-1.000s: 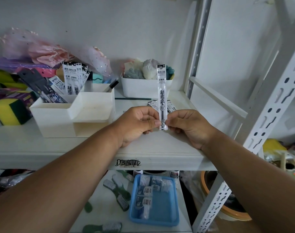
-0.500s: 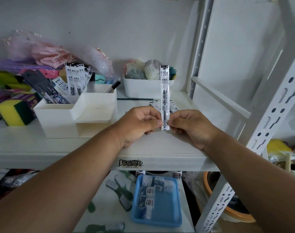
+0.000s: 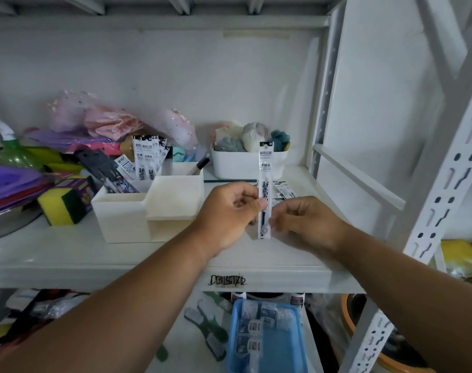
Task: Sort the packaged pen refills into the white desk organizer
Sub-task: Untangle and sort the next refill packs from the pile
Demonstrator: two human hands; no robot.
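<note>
I hold one packaged pen refill [image 3: 265, 168] upright in front of me over the white shelf [image 3: 68, 254]. My left hand [image 3: 226, 214] pinches its lower part with thumb and fingers. My right hand [image 3: 307, 222] has curled fingertips on the packet's lower right edge. The white desk organizer [image 3: 122, 222] stands to the left of my hands. Several refill packets [image 3: 146, 157] stand upright in its rear compartment, and its front tray holds nothing. More loose refill packets [image 3: 283, 191] lie on the shelf behind my hands, partly hidden.
A white bin [image 3: 237, 162] of soft items stands at the back. A yellow-green sponge [image 3: 61, 205] and coloured clutter fill the left. A white perforated upright [image 3: 444, 189] rises on the right. Below, a blue tray [image 3: 280, 351] holds small packets.
The packet sits slightly lower in my hands, and my right hand's grip on it has loosened and shifted down. The camera has tilted up a little.
</note>
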